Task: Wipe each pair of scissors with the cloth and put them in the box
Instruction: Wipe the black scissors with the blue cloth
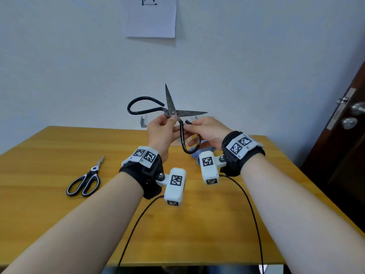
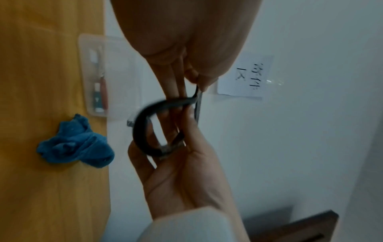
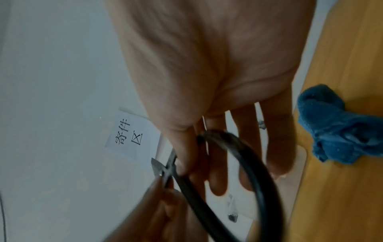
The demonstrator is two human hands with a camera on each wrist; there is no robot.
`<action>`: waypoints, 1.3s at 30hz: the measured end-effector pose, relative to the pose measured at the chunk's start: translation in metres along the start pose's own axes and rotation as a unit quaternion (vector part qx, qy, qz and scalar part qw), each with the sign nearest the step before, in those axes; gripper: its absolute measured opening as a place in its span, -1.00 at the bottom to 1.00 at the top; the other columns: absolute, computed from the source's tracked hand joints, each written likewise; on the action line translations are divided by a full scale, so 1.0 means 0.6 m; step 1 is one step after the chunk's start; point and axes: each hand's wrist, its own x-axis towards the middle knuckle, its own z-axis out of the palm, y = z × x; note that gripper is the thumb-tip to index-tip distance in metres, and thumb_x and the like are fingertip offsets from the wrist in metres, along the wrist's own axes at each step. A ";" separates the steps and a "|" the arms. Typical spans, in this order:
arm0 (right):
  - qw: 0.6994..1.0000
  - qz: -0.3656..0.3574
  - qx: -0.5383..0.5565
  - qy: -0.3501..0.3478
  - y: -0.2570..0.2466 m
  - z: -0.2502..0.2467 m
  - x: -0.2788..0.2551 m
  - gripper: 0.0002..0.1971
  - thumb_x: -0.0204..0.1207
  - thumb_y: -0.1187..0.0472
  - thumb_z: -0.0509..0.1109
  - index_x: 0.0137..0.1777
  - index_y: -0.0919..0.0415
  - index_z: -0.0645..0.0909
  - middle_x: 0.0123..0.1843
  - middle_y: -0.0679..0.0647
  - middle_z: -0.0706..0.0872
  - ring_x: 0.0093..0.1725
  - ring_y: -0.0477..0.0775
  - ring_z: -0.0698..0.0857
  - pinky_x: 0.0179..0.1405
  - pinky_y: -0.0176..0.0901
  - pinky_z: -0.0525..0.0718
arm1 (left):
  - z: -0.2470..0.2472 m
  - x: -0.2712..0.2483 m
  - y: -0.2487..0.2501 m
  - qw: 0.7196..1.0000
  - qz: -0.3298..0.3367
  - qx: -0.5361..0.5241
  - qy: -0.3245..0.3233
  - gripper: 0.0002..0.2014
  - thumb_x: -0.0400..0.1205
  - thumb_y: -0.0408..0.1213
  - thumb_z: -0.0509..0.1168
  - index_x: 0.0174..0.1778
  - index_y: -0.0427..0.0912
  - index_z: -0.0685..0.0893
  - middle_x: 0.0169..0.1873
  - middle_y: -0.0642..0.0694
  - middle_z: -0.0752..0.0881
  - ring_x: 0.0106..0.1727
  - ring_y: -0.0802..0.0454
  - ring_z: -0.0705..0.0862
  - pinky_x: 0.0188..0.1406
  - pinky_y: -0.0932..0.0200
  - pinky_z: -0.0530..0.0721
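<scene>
Both hands up above desk (image 1: 197, 224), holding one pair of black iron scissors (image 1: 173, 107) btwn them, blades spread wide: one tip points up, other points out over R hand.
L hand (image 1: 162, 133): thumb + fingers pinch scissors at pivot screw. Upper handle loop sticks out past L hand's outer side, free in air.
R hand (image 1: 209, 131): fingers through lower handle loop, curled round it loosely; thumb near loop's open end. Loop hangs down btwn the two hands.
Blue cloth (image 2: 76, 144) crumpled on desk just under/behind R hand, not touched by either hand.
Clear plastic box (image 2: 110, 75) on desk beyond both hands, near wall; some item w/ reddish part lies inside, too blurred to ID.
2nd pair, black-and-white scissors (image 1: 87, 178), flat on desk well out to the side of L forearm, closed, tips pointing away.
Paper sheet (image 1: 150, 16) on wall above hands.
</scene>
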 end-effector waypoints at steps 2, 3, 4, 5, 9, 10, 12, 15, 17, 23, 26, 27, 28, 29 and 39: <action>0.998 -0.024 0.051 0.041 -0.003 -0.006 -0.009 -0.73 0.77 0.13 0.33 0.21 0.35 0.69 -0.09 0.20 0.85 -0.30 0.13 0.80 -0.25 0.09 0.81 | -0.003 -0.004 0.016 0.999 -0.016 0.040 -0.031 -0.80 0.82 -0.32 0.26 0.15 -0.38 0.73 -0.07 -0.20 0.76 -0.08 -0.10 0.87 -0.25 0.18 0.82; 0.995 -0.036 0.063 0.062 -0.004 -0.011 -0.013 -0.75 0.77 0.14 0.31 0.21 0.34 0.68 -0.07 0.24 0.85 -0.30 0.15 0.80 -0.31 0.05 0.80 | -0.007 -0.006 0.024 0.996 -0.023 0.070 -0.042 -0.77 0.83 -0.28 0.25 0.13 -0.38 0.73 -0.08 -0.20 0.76 -0.12 -0.11 0.88 -0.28 0.16 0.82; 0.994 -0.046 0.059 0.078 -0.005 -0.016 -0.018 -0.77 0.77 0.14 0.32 0.18 0.31 0.68 -0.04 0.25 0.86 -0.29 0.17 0.81 -0.33 0.03 0.80 | -0.011 -0.006 0.031 0.994 -0.028 0.096 -0.047 -0.73 0.84 -0.24 0.23 0.12 -0.38 0.72 -0.11 -0.19 0.75 -0.20 -0.10 0.88 -0.33 0.16 0.81; 0.994 -0.057 0.043 0.084 -0.008 -0.021 -0.022 -0.78 0.77 0.12 0.32 0.15 0.27 0.68 -0.03 0.24 0.86 -0.27 0.20 0.81 -0.33 0.05 0.80 | -0.017 -0.005 0.037 0.991 -0.026 0.123 -0.044 -0.70 0.85 -0.20 0.20 0.10 -0.37 0.73 -0.16 -0.16 0.73 -0.31 -0.06 0.86 -0.42 0.17 0.77; 0.993 -0.090 -0.014 0.081 -0.026 -0.030 -0.039 -0.80 0.76 0.10 0.34 0.14 0.22 0.69 -0.11 0.18 0.88 -0.28 0.24 0.81 -0.30 0.09 0.78 | -0.041 0.007 0.059 0.974 0.084 0.195 0.079 -0.57 0.80 -0.13 0.17 -0.32 -0.13 0.79 -0.53 0.01 0.58 -0.56 0.00 0.56 -0.48 0.18 0.47; 0.992 -0.094 -0.022 0.086 -0.030 -0.033 -0.042 -0.79 0.75 0.10 0.34 0.14 0.24 0.69 -0.13 0.17 0.88 -0.29 0.21 0.81 -0.31 0.08 0.78 | -0.045 0.009 0.068 0.965 0.119 0.203 0.118 -0.57 0.77 -0.12 0.18 -0.39 -0.06 0.77 -0.56 0.04 0.56 -0.49 -0.03 0.55 -0.40 0.15 0.47; 0.990 -0.100 -0.033 0.095 -0.036 -0.038 -0.047 -0.79 0.75 0.11 0.35 0.15 0.26 0.70 -0.13 0.17 0.88 -0.29 0.17 0.81 -0.33 0.03 0.78 | -0.052 0.014 0.085 0.944 0.172 0.227 0.167 -0.63 0.76 -0.14 0.15 -0.28 -0.02 0.77 -0.41 0.10 0.65 -0.21 -0.02 0.65 -0.19 0.12 0.52; 0.989 -0.110 -0.016 0.097 -0.036 -0.044 -0.052 -0.78 0.74 0.14 0.37 0.16 0.30 0.71 -0.11 0.22 0.87 -0.25 0.17 0.81 -0.35 0.00 0.78 | -0.061 0.029 0.096 0.938 0.160 0.265 0.153 -0.74 0.76 -0.19 0.16 0.08 -0.08 0.78 0.03 0.06 0.76 0.26 -0.06 0.66 0.27 0.02 0.59; 0.987 -0.121 0.006 0.102 -0.038 -0.045 -0.052 -0.78 0.74 0.15 0.38 0.15 0.31 0.71 -0.09 0.25 0.87 -0.16 0.24 0.82 -0.23 0.10 0.80 | -0.061 0.036 0.097 0.965 0.069 0.236 0.087 -0.73 0.80 -0.12 0.16 0.08 -0.11 0.75 0.11 -0.04 0.78 0.16 -0.13 0.69 0.24 -0.07 0.62; 0.984 -0.098 0.091 0.122 -0.045 -0.036 -0.037 -0.69 0.75 0.06 0.34 0.15 0.38 0.61 -0.04 0.22 0.86 -0.12 0.19 0.78 -0.21 0.07 0.71 | -0.035 0.010 0.088 0.977 -0.126 0.147 -0.087 -0.52 0.84 0.13 0.06 0.22 -0.18 0.71 0.19 -0.13 0.84 0.11 -0.18 0.82 0.17 -0.21 0.78; 0.986 -0.118 -0.006 0.119 -0.053 -0.019 -0.025 -0.66 0.74 -0.01 0.31 0.08 0.34 0.60 0.00 0.20 0.87 -0.12 0.13 0.76 -0.25 -0.14 0.65 | -0.017 0.003 0.074 0.956 -0.166 0.180 -0.162 -0.35 0.79 0.29 0.05 0.43 -0.21 0.64 0.22 -0.13 0.84 0.22 -0.18 0.83 0.08 -0.17 0.82; 0.985 -0.121 -0.027 0.121 -0.058 -0.016 -0.027 -0.68 0.75 0.01 0.30 0.08 0.32 0.62 -0.01 0.15 0.88 -0.13 0.12 0.78 -0.31 -0.18 0.68 | -0.012 0.000 0.069 0.952 -0.172 0.186 -0.172 -0.33 0.78 0.31 0.05 0.45 -0.21 0.62 0.21 -0.14 0.85 0.25 -0.17 0.81 0.11 -0.21 0.82; 0.986 -0.116 -0.030 0.119 -0.062 -0.017 -0.027 -0.68 0.75 0.02 0.30 0.10 0.32 0.63 -0.03 0.11 0.88 -0.12 0.17 0.82 -0.30 -0.12 0.75 | -0.010 -0.003 0.065 0.949 -0.177 0.189 -0.180 -0.33 0.78 0.32 0.05 0.45 -0.21 0.61 0.19 -0.14 0.85 0.26 -0.16 0.81 0.17 -0.26 0.81; 0.987 -0.111 -0.018 0.111 -0.064 -0.020 -0.027 -0.68 0.75 0.03 0.31 0.13 0.34 0.64 -0.04 0.11 0.89 -0.10 0.27 0.84 -0.20 0.02 0.82 | -0.009 -0.006 0.063 0.946 -0.182 0.191 -0.191 -0.33 0.77 0.33 0.05 0.42 -0.20 0.63 0.17 -0.14 0.86 0.26 -0.15 0.81 0.22 -0.30 0.78; 0.996 0.036 0.080 -0.033 -0.015 -0.048 -0.038 -0.71 0.62 0.17 0.53 0.29 0.22 0.72 0.09 0.21 0.87 -0.35 0.28 0.79 -0.58 -0.20 0.66 | -0.051 0.042 0.048 0.988 -0.134 0.043 -0.064 -0.66 0.82 -0.07 0.27 0.21 -0.29 0.75 0.07 -0.17 0.89 -0.21 0.02 0.88 -0.24 0.14 0.83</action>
